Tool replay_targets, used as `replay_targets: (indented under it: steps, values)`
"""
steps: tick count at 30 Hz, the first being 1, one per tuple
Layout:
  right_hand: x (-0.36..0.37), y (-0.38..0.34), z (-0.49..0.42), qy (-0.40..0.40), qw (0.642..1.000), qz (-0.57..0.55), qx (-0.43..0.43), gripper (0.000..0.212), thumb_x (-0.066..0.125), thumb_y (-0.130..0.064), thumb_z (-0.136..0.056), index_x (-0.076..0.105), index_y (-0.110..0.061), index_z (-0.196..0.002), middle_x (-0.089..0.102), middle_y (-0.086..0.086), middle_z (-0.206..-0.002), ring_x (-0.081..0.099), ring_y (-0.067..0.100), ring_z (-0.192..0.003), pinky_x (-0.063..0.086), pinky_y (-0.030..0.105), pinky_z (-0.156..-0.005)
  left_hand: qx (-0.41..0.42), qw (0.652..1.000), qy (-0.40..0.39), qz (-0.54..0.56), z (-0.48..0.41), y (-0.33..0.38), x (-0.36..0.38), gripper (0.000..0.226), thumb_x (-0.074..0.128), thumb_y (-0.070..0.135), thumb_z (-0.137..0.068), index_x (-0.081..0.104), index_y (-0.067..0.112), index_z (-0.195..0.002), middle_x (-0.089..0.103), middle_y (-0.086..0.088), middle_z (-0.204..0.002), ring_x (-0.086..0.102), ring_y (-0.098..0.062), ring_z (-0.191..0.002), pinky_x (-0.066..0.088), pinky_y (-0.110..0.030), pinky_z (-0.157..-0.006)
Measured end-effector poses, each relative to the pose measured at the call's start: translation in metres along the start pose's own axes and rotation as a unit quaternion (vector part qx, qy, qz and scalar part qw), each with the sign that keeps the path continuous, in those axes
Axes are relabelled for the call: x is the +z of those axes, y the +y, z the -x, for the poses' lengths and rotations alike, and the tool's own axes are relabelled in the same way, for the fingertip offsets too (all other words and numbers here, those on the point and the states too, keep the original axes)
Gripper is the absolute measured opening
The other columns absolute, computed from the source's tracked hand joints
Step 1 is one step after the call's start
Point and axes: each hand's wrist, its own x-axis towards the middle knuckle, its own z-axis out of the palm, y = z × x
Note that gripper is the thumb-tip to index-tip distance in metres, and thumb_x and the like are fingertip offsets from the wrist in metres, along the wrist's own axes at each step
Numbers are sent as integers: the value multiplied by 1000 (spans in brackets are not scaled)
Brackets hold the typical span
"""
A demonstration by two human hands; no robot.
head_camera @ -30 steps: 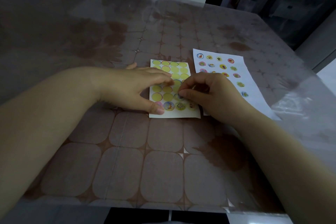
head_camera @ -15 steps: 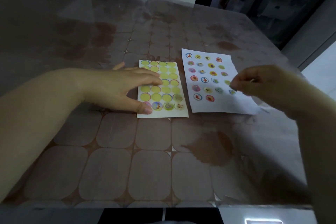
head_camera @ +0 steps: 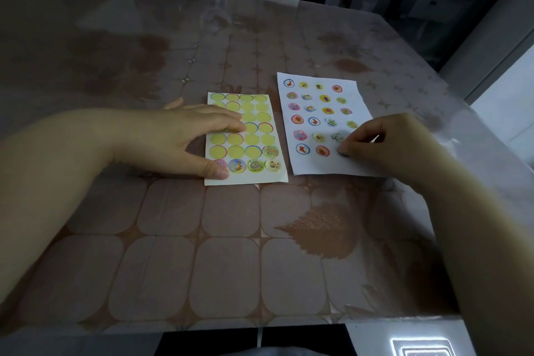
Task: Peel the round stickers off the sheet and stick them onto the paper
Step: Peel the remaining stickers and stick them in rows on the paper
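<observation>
Our left hand (head_camera: 185,136) lies flat with straight fingers on the sticker sheet (head_camera: 245,180), thumb at its near left corner. A narrow gap separates the sheet from the white paper (head_camera: 318,167) to its right, and a wide stretch of table (head_camera: 231,254) runs to the near edge. Mostly peeled yellow circles remain; five picture stickers (head_camera: 255,165) sit near. Our right hand (head_camera: 381,141) curls, fingertips on the paper's near right; whether it pinches anything, we cannot tell.

Left grip (head_camera: 185,136) and right grip (head_camera: 384,141): bare, on bare forearms (head_camera: 57,159) (left thumbnail (head_camera: 221,173) short).
</observation>
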Motion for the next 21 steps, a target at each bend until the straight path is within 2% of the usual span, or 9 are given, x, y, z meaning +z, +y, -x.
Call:
replay_targets:
  steps: [3, 6, 10, 13, 16, 18, 21]
  values:
    - [0, 0, -5, -6, 999, 32, -5, 16, 78, -30, -68, 67, -21, -77, 57, -13, -70, 51, -6, -55, 34, 4, -46, -3, 1000, 0, 5, 1, 0, 2, 80, 44, 85, -65, 4, 66, -132, 11, 38, -147, 10, 7, -139, 14, -51, -114]
    - [-5, -1, -11, -35, 996, 80, 15, 36, 79, -35, -65, 55, -22, -88, 53, -9, -80, 48, 4, -68, 36, 19, -56, -5, 1000, 0, 11, 2, 1, 1, 79, 44, 85, -65, 5, 66, -131, 12, 38, -147, 11, 7, -139, 14, -50, -114]
    - [-11, -11, -17, -102, 987, 118, 48, 32, 77, -39, -65, 61, -15, -78, 59, 0, -81, 52, 17, -74, 36, 24, -57, 5, 1000, 8, 11, 8, 9, -7, 74, 46, 82, -68, 12, 65, -131, 16, 34, -147, 12, 6, -139, 12, -48, -116]
    - [-15, -20, -20, -133, 975, 163, 73, 33, 77, -45, -63, 59, -16, -67, 53, -1, -68, 45, 15, -62, 33, 25, -52, 13, 1000, 15, 11, 14, 17, -15, 69, 49, 77, -71, 17, 63, -131, 19, 32, -148, 12, 6, -139, 10, -46, -117]
    - [-18, -26, -21, -159, 969, 177, 68, 27, 76, -43, -65, 64, -19, -64, 53, -3, -67, 44, 13, -63, 33, 25, -55, 18, 1000, 21, 12, 17, 23, -19, 67, 52, 73, -74, 20, 61, -131, 19, 30, -148, 10, 7, -139, 6, -43, -117]
    - [-19, -30, -19, -148, 978, 137, 52, 15, 77, -35, -68, 70, -22, -69, 60, -5, -74, 48, 12, -68, 38, 25, -61, 19, 999, 23, 15, 19, 25, -22, 66, 53, 71, -74, 21, 59, -131, 18, 29, -149, 9, 6, -139, 3, -39, -116]
    - [-13, -39, -14, -54, 993, 101, -22, 5, 73, -28, -74, 72, -23, -74, 67, -9, -80, 58, 9, -69, 47, 23, -65, 15, 999, 26, 12, 22, 28, -26, 67, 53, 70, -75, 23, 56, -132, 17, 27, -150, 7, 5, -140, -2, -32, -114]
